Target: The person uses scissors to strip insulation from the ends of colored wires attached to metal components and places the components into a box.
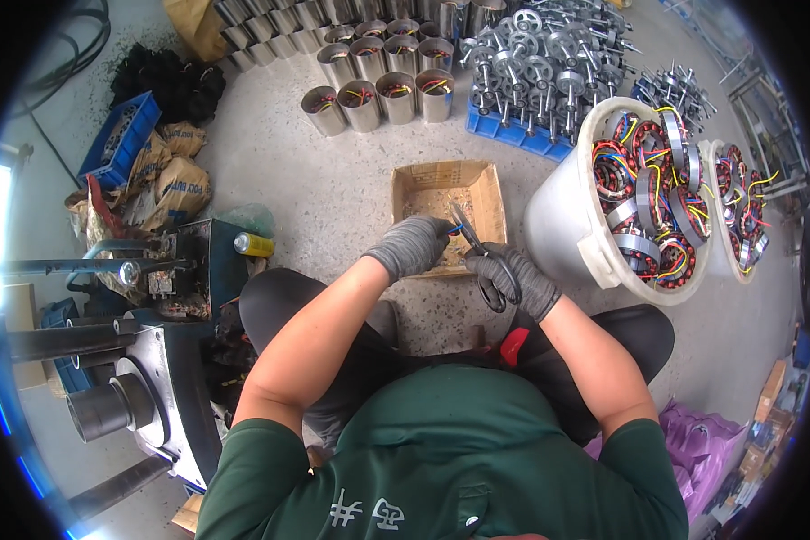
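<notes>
Both my hands wear grey knit gloves and meet over an open cardboard box [490, 193] with small scraps inside. My left hand [414, 247] is closed, fingertips pinched round a thin blue piece that looks like a wire [455, 229]; anything else inside that grip is hidden. In my right hand [520, 283] is a pair of scissors [462, 221], its dark handles gripped by the fingers. The blades point up and away from me, right beside the blue wire and the left fingertips. Whether they touch the wire I cannot tell.
A white bucket [562, 220] of wired stators stands to the right, with another behind it. Ahead are metal cylinders [360, 110] with coloured wires and a blue crate [513, 126] heaped with metal shaft parts. On the left stand a machine [166, 396] and a yellow can [254, 245].
</notes>
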Available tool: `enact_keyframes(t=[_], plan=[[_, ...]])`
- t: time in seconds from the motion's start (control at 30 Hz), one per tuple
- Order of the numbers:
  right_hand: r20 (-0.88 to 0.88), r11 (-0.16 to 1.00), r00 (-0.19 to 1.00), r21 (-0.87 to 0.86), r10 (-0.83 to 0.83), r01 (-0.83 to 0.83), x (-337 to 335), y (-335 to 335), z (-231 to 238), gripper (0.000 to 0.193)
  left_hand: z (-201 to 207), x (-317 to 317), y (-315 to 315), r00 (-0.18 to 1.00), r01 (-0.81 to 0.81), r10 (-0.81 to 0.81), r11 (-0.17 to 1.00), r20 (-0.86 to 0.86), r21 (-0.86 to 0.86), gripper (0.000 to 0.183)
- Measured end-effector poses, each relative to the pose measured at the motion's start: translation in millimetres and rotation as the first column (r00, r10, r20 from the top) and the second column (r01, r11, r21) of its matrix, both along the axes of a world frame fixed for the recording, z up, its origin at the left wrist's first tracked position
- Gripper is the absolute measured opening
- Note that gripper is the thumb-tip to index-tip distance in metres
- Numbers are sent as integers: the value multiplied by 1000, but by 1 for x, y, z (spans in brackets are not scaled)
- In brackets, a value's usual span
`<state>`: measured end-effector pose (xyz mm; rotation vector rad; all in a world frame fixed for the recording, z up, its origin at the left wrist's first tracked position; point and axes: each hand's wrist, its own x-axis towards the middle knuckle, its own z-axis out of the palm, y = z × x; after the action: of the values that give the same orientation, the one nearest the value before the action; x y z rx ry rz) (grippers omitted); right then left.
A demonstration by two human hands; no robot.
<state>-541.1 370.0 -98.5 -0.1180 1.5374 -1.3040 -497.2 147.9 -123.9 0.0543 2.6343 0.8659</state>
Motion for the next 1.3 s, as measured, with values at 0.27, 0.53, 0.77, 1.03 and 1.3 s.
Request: enact_keyframes(t=[0.27, 0.53, 0.77, 1.03, 1.3], plan=[[7, 985, 992, -125, -122, 122, -1, 8, -37, 25, 37, 6, -29, 994, -79, 82, 996, -74, 49, 32], [-69, 959, 965, -149, -252, 240, -2, 8, -34, 41, 125, 100, -149, 717, -584, 675, 717, -172, 380, 41], [-143, 967, 980, -232, -142, 106, 8, 2, 1, 46, 111, 230, -167, 358, -832, 932, 293, 53, 472, 22], [-135, 970, 982, -223, -128, 96, 14, -3, 9, 36, -61, 449, -209, -123, -656, 864, -439, 487, 614, 14], [-167, 965, 968, -219, -185, 147, 17, -10, 14, 34, -336, 632, -151, -270, -948, 959, -280, 83, 149, 34]])
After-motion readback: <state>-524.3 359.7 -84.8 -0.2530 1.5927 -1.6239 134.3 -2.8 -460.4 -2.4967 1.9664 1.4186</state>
